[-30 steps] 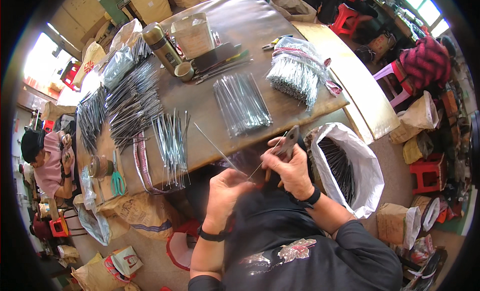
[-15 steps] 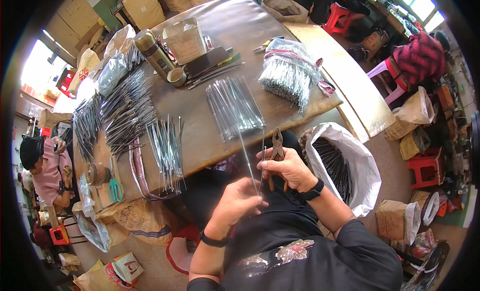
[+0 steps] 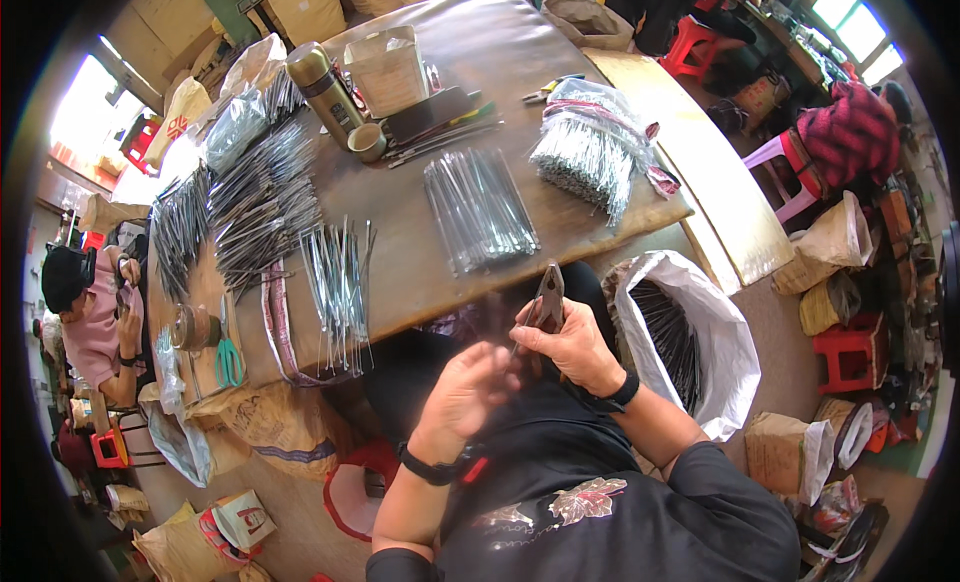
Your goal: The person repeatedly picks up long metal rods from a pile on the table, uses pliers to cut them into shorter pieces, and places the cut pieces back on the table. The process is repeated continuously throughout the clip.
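Note:
My right hand [image 3: 578,350] is closed around a pair of pliers [image 3: 547,294], jaws pointing up toward the table edge. Close to its left, in front of my body, is my left hand [image 3: 462,390]. Motion smears the left fingers, so I cannot tell whether they hold anything. Beyond both hands, near the table's front edge, lies a flat row of thin metal wires [image 3: 482,207]. A looser bunch of wires [image 3: 338,282] lies farther left, partly over the edge. To my right a white sack [image 3: 735,352] stands with dark wires [image 3: 668,327] inside.
Large wire piles [image 3: 265,202] cover the table's left side, near teal-handled scissors [image 3: 230,362]. A thermos [image 3: 325,94], a cup [image 3: 367,142] and a box [image 3: 388,70] stand farther back. A bagged wire bundle [image 3: 590,147] lies right. A person [image 3: 95,322] sits at far left.
My left hand has drawn up and slightly left, away from the right hand. The long wire that stretched between my hands and the flat row is no longer visible. The pliers remain in my right hand.

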Demonstrator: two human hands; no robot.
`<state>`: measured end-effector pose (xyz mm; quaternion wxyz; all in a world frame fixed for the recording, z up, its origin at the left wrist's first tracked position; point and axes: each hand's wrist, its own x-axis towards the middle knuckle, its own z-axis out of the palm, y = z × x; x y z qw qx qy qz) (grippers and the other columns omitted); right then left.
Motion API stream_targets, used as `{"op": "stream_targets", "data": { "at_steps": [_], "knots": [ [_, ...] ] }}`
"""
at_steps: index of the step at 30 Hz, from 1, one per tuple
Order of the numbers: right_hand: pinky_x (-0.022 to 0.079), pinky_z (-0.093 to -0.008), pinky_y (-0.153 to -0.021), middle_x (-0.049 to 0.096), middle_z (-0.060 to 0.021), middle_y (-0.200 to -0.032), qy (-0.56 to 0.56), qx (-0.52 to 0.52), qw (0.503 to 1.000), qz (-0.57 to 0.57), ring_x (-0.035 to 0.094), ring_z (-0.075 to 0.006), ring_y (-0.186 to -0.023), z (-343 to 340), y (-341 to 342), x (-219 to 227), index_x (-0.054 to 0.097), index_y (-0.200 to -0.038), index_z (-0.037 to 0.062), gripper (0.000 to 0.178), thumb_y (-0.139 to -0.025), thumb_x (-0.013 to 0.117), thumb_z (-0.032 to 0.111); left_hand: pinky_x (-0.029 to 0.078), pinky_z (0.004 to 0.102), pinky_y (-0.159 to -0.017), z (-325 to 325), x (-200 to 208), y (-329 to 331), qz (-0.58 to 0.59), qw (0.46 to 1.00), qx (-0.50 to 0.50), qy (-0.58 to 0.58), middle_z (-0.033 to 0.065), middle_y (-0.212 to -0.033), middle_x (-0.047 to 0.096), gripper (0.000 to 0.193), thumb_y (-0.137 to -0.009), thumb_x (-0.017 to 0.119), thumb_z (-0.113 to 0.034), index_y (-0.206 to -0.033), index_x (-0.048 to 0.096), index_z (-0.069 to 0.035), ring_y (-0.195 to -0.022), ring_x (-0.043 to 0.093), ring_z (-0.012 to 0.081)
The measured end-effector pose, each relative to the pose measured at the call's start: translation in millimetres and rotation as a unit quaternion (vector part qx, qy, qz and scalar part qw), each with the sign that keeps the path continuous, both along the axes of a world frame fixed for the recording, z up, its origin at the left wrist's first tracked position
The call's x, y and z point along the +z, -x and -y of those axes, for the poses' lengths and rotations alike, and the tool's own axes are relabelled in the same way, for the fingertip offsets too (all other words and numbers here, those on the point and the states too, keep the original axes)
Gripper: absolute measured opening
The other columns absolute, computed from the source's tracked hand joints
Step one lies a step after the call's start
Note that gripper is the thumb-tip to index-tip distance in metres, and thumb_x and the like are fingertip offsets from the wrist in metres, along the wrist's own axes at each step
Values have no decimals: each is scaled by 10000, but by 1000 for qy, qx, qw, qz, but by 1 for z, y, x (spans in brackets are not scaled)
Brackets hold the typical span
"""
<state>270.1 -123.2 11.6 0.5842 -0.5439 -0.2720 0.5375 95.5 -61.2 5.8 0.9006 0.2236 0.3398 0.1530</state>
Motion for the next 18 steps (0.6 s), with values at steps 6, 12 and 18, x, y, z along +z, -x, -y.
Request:
{"op": "stream_targets", "data": {
  "at_steps": [6, 12, 18],
  "knots": [
    [525, -285, -690, 662, -115, -911, 65, -26, 984, -161, 632, -154, -780, 7, -7, -13, 634, -928, -23, 207, -896, 649, 181, 384, 178, -440, 8, -4, -10, -52, 993, 77, -68, 14, -751, 636, 123, -834, 706, -82, -904, 607, -63, -496, 509, 68],
    [541, -426, -742, 633, -233, -1072, 39, -21, 859, -511, 630, -390, -933, 26, -32, -40, 614, -1031, 18, 268, -841, 562, 200, 355, 172, -434, 6, 2, -8, -119, 960, 92, -237, -2, -721, 622, 195, -845, 682, -42, -1033, 661, 8, -490, 466, 26],
    [537, -274, -613, 584, -147, -1004, 66, 170, 972, -148, 641, -224, -834, 46, -29, -44, 403, -1273, 52, 574, -720, 542, -16, 324, 177, -458, 9, -2, -14, -182, 854, 97, -477, -39, -762, 522, 185, -855, 630, 39, -1018, 701, -11, -544, 427, 16]
  ]
}}
